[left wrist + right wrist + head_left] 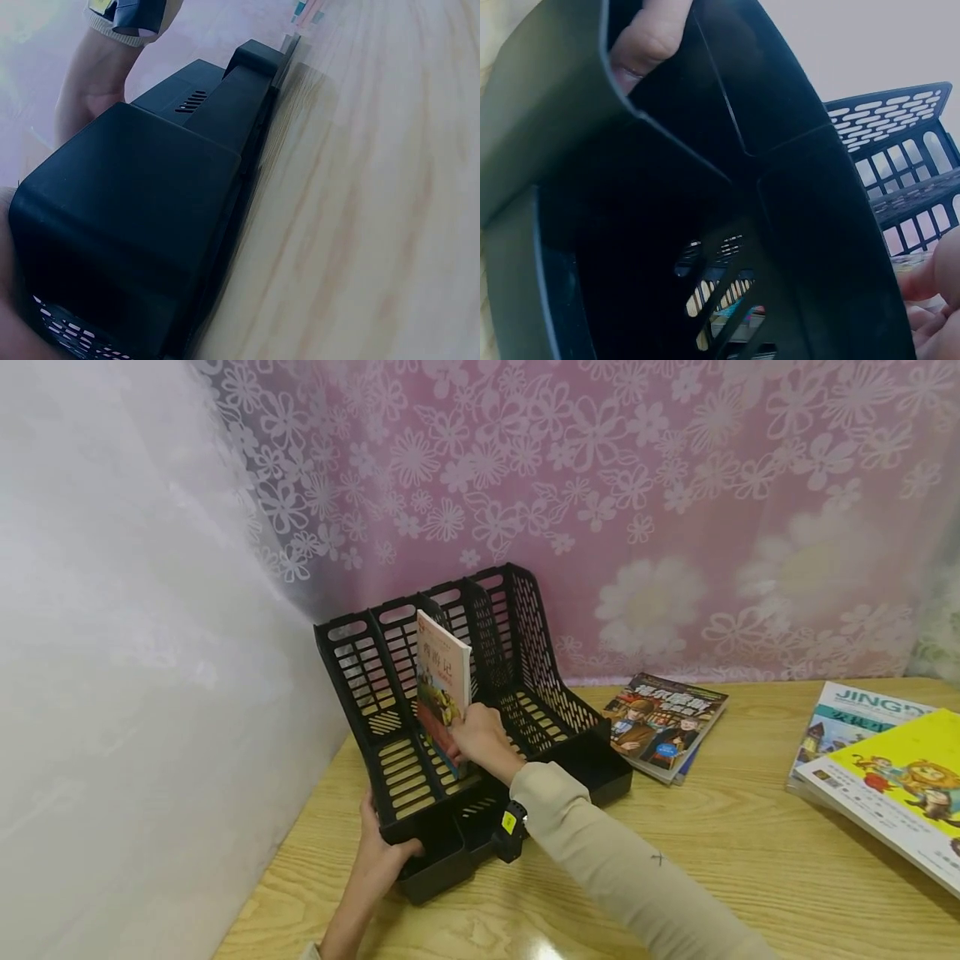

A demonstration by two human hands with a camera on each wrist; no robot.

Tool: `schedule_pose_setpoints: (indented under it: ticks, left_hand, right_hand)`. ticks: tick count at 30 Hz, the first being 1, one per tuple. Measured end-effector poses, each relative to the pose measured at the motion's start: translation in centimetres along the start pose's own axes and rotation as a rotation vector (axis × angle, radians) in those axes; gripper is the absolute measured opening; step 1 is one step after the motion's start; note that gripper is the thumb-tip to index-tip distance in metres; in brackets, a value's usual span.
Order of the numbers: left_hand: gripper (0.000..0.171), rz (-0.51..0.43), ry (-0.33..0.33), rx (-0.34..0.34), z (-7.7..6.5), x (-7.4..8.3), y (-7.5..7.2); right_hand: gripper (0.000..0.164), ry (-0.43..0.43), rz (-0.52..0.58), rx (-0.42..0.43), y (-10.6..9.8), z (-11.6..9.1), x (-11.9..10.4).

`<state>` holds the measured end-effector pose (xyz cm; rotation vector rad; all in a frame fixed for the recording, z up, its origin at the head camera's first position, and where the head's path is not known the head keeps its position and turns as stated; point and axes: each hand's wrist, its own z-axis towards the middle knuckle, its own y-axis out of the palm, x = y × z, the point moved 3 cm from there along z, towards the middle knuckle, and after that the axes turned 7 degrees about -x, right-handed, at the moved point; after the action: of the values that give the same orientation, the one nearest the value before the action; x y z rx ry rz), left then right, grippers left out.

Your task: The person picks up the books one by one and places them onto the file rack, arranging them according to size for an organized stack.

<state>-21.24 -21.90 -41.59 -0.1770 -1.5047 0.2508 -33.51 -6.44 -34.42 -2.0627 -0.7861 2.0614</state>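
Observation:
A black slatted file rack (pixel 438 878) with several upright sections and small trays along its front stands on the table. My left hand (pixel 378 852) grips its front left corner, the thumb hooked into a front tray and the fingers along the outer side. In the right wrist view that thumb (pixel 654 37) shows inside the tray. My right hand (pixel 483 737) holds a thin picture-covered book (pixel 438 664) by its near edge. The book stands upright inside the rack, left of the middle. The left wrist view shows the tray's smooth outer wall (pixel 127 217).
Right of the rack lies a small stack of comic-style books (pixel 663 722). Farther right, a yellow-covered book (pixel 911 768) overlaps a pale blue one (pixel 832 722) on the wooden table (pixel 697 852). A white sheet (pixel 150 652) hangs at the left, a pink flowered curtain (pixel 525 468) behind.

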Motion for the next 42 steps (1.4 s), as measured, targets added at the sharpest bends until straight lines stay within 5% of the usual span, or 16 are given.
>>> schedule_pose_setpoints:
  ticks: [12, 19, 26, 31, 36, 42]
  left_hand:
    - [0.116, -0.021, 0.010, -0.002, -0.1, 0.2, 0.1]
    - [0.115, -0.016, 0.012, 0.009, -0.2, -0.1, 0.1]
    - [0.116, 0.001, -0.011, 0.000, -0.2, -0.1, 0.0]
    - [0.116, -0.007, -0.008, -0.003, -0.1, -0.1, 0.1]
    - [0.116, 0.006, -0.012, -0.010, 0.0, -0.2, 0.2]
    - [0.117, -0.011, -0.022, -0.007, -0.1, -0.1, -0.2]
  right_hand:
    - [0.032, 0.082, -0.037, 0.002, 0.0, 0.4, -0.3]
    - [0.035, 0.029, -0.267, 0.013, 0.4, 0.5, 0.0]
    - [0.031, -0.029, -0.364, -0.063, 0.7, 0.5, 0.0]
    - [0.017, -0.018, -0.348, -0.139, 0.9, 0.2, 0.0]
    - [0.026, -0.020, -0.334, -0.174, 0.6, -0.1, 0.1]
    - [0.048, -0.116, -0.238, -0.026, -2.9, -1.2, 0.9]
